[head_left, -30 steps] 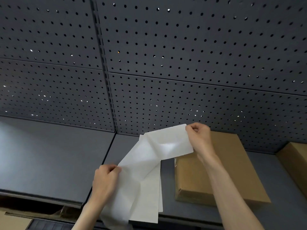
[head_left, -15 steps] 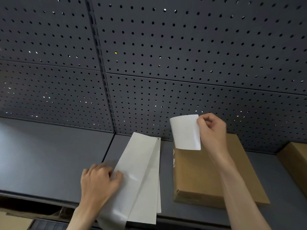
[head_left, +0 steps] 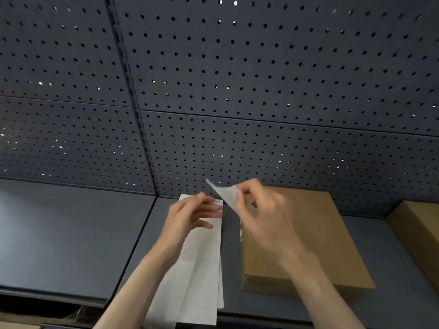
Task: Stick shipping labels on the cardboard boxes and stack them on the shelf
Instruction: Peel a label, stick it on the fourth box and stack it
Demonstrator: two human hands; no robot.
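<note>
1. Between the two hands, above the shelf (head_left: 71, 233), the right hand (head_left: 263, 217) pinches a small white label (head_left: 225, 194) at its right edge between thumb and curled fingers; motion blur hides exactly which fingertips meet.
2. That label hangs in the air, tilted, its free corner pointing up and to the left toward the pegboard wall (head_left: 261, 91), and it touches neither the box nor the shelf.
3. Just left of the label, the left hand (head_left: 192, 217) hovers with its fingers loosely spread and stretched toward the label; whether they touch it cannot be told through the blur.
4. Under the left hand lies a long white backing strip (head_left: 202, 269), running from the far edge of the shelf to the near edge and hanging slightly over it; a small barcode shows at its far end beside the left fingertips.
5. Right of the strip, a flat cardboard box (head_left: 320, 245) lies on the shelf, its far edge close to the pegboard wall; the right hand and forearm cover its left part.
6. Farther right, well apart from the hands, a second cardboard box (head_left: 420, 233) is cut off by the frame edge.
7. Left of the strip the shelf surface is dark grey, with a seam between two shelf panels.
</note>
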